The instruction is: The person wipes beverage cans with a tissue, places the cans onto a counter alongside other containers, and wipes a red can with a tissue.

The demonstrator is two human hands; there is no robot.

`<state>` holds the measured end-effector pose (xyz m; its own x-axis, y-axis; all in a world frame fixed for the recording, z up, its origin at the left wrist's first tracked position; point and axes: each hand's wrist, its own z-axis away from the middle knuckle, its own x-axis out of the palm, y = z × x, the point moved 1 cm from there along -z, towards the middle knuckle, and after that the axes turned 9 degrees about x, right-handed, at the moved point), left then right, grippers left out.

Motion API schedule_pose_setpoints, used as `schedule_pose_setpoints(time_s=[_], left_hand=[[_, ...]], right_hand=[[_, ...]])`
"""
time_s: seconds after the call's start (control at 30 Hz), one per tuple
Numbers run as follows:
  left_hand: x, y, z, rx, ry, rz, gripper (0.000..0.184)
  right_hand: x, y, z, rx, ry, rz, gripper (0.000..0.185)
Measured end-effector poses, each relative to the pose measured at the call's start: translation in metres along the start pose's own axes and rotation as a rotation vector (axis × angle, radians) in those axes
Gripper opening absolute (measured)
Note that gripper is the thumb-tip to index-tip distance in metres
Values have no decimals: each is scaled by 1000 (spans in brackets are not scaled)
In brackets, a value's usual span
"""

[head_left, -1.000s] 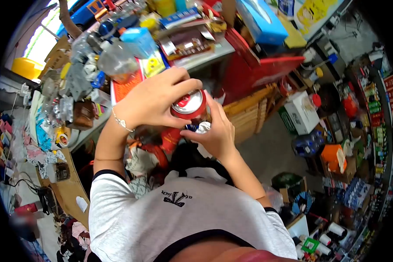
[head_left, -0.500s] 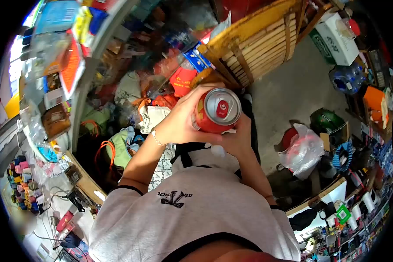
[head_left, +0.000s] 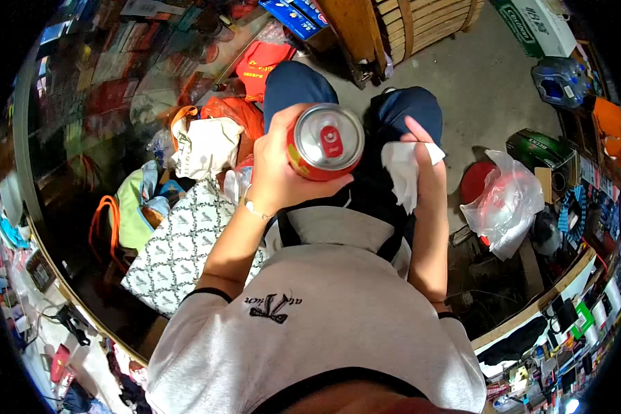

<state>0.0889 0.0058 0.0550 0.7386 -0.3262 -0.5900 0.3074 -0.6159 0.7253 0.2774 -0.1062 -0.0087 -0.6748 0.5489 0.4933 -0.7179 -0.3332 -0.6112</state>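
Note:
A red drink can [head_left: 328,141] with a silver lid is held upright over my lap, its red pull tab lying flat on the top. My left hand [head_left: 276,162] is wrapped round the can's side, thumb along the lower front. To the right, apart from the can, my right hand [head_left: 431,169] grips a crumpled white tissue [head_left: 400,172] that hangs down from the fingers. Below both hands are my knees in dark blue trousers [head_left: 410,114].
A patterned white box or cushion [head_left: 183,252] lies at my left, near a white cloth bag [head_left: 208,146] and a red bag [head_left: 262,67]. A wooden slatted chair [head_left: 421,24] stands ahead. On the right are a clear plastic bag [head_left: 507,200], a green carton [head_left: 538,155] and a large bottle [head_left: 560,83].
My right hand has come off the can and moved to the right, with the white tissue now showing in it. The left hand keeps the can. The view has shifted, showing my knees.

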Motion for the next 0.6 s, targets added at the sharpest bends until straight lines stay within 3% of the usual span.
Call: schedule_pose_setpoints(time_s=[0.1, 0.17, 0.27, 0.4, 0.47, 0.6], left_hand=[[-7, 17, 30, -70, -42, -116, 79], [-6, 21, 41, 13, -6, -148, 80], [-3, 34, 50, 83, 36, -169, 76], [1, 44, 56, 163, 28, -154, 76], [4, 45, 57, 193, -42, -187, 73], [14, 41, 58, 149, -122, -200, 70]], right_hand=[[-11, 8, 28, 13, 110, -65, 44], [-12, 1, 46, 4, 109, -61, 40], [3, -15, 69, -345, 212, 80, 21], [27, -17, 86, -944, 218, 435, 20], [34, -16, 90, -1087, 148, 886, 29], [39, 5, 79, -897, 3, 909, 44]])
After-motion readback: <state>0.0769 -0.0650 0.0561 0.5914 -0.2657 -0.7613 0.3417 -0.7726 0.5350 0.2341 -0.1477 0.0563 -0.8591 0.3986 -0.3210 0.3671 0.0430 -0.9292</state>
